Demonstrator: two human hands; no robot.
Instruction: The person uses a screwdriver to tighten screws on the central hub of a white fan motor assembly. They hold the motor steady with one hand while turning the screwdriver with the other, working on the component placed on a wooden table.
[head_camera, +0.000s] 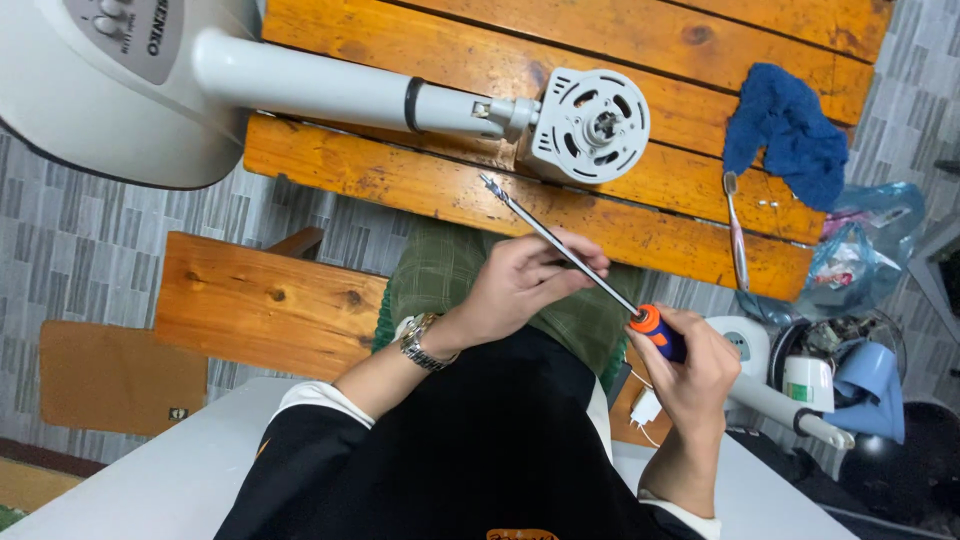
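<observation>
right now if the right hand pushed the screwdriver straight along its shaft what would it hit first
Probably the round white slotted fan motor housing. The right hand aims the orange-and-blue-handled screwdriver up-left; its tip is just short of the housing over the orange wooden table, though depth is unclear.

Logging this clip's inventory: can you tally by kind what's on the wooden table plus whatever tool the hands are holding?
Screwdriver: 1, orange-handled, shaft in left hand, handle in right hand
Fan stand with motor housing: 1
Blue cloth: 1
Toothbrush: 1
Total: 4, on or over the wooden table
</observation>
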